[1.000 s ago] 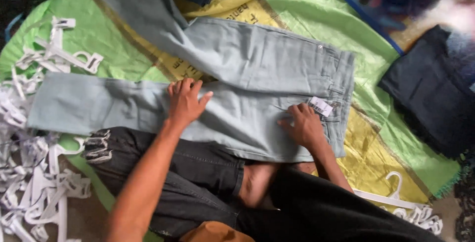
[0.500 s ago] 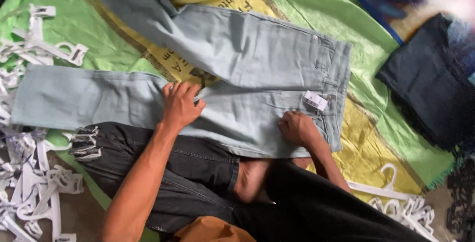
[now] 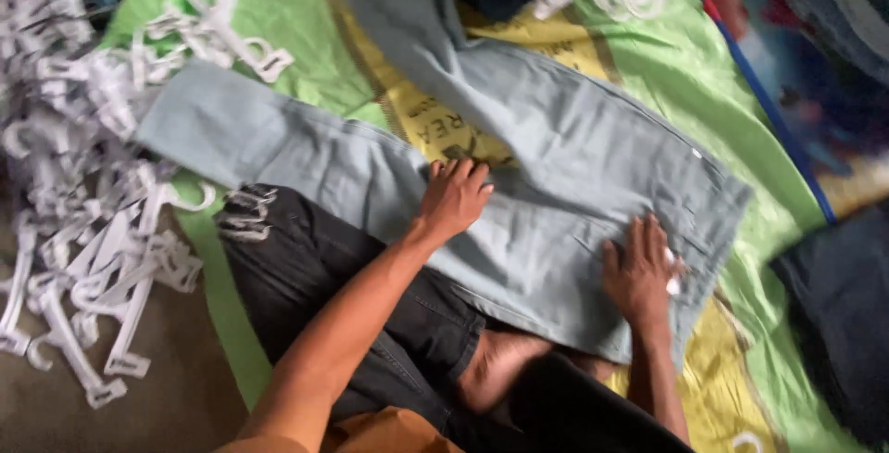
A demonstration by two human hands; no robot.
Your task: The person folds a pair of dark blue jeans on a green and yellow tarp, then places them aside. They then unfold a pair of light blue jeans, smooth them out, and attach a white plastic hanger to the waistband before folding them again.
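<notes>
Head view, looking down at a person seated on the floor. A pair of pale blue jeans (image 3: 556, 184) lies spread flat on a green and yellow mat (image 3: 306, 36). The jeans' long axis runs left to right across the scene: the waistband is at the right, and one leg reaches left, its cuff ending near a heap of white plastic hangers (image 3: 83, 184). The other leg angles away toward the far edge and is cut off at the top of the picture.

The left hand (image 3: 454, 198) lies palm down on the near leg, about mid-thigh, fingers together and flat, gripping nothing. The right hand (image 3: 639, 272) presses flat near the waistband, fingers spread wide, also holding nothing. A small white tag (image 3: 673, 282) peeks out beside the right fingers, mostly covered by them.

The near edge of the jeans overlaps the person's lap, which is clothed in black trousers (image 3: 324, 277), so part of that edge cannot be followed. A bare foot (image 3: 500, 370) shows under the jeans' near edge.

Dark folded clothes (image 3: 838, 314) sit at the right, blurred and cut off by the frame. More hangers and dark cloth at the far edge are too blurred to make out clearly.
</notes>
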